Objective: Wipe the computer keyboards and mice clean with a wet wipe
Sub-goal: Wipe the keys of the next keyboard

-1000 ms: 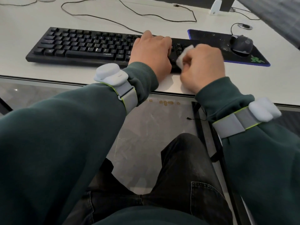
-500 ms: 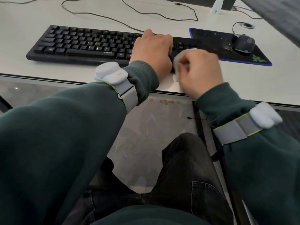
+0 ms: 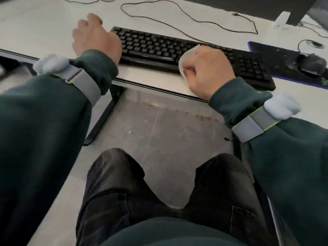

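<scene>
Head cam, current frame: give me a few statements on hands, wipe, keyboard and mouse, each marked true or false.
1. The right hand grips the wet wipe at the keyboard's near edge. True.
2. The mouse lies on the keyboard. False: it sits on the mouse pad, to the right of the keyboard.
3. The left hand is at the keyboard's left end. True.
4. The keyboard is white. False: it is black, on a white desk.

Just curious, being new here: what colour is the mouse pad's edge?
Blue, around a black mouse pad; the head view, the only one, shows it.
</scene>
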